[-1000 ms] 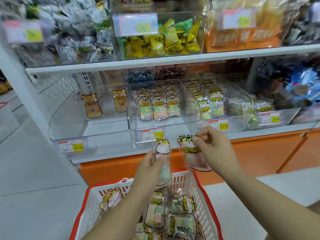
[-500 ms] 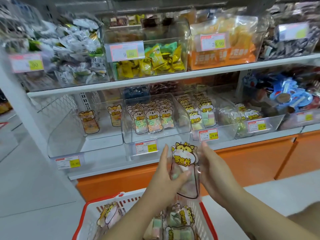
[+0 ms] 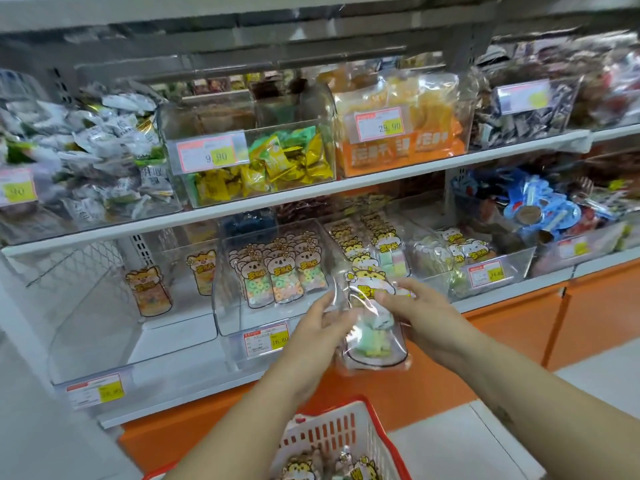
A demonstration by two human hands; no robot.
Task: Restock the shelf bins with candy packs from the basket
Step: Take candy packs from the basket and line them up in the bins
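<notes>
Two bare forearms reach up and forward from the bottom of the frame and meet at a clear plastic candy pack (image 3: 375,341), printed with a yellow cartoon hamster and filled with pale green and white sweets. It is held upright in the air in front of the lower white metal shelf (image 3: 502,299). The left hand (image 3: 322,323) grips the pack's left edge, thumb towards the front and fingers curled behind the film. The right hand (image 3: 420,308) pinches its upper right part, thumb laid across the printed header and wrist bent slightly inward. The pack hangs before the right front corner of a clear plastic middle bin (image 3: 235,320), which holds rows of koala-printed ring-sweet packs (image 3: 284,275). Just behind the pack, to the right, stand matching yellow hamster packs (image 3: 388,247) in the neighbouring bin. Further left, a wide clear bin (image 3: 86,323) holds two orange fox-printed packs (image 3: 149,292) standing against its back. A red-and-yellow price label (image 3: 266,339) sits on the front of the middle bin, beside the left hand's knuckles. Below the forearms, at the bottom edge, is a white plastic basket with a red rim (image 3: 329,434), with more hamster-printed packs (image 3: 301,469) lying inside. On the upper shelf, a clear bin shows yellow and green wrapped sweets (image 3: 277,164), and orange bags (image 3: 398,147) fill the bin to its right.
</notes>
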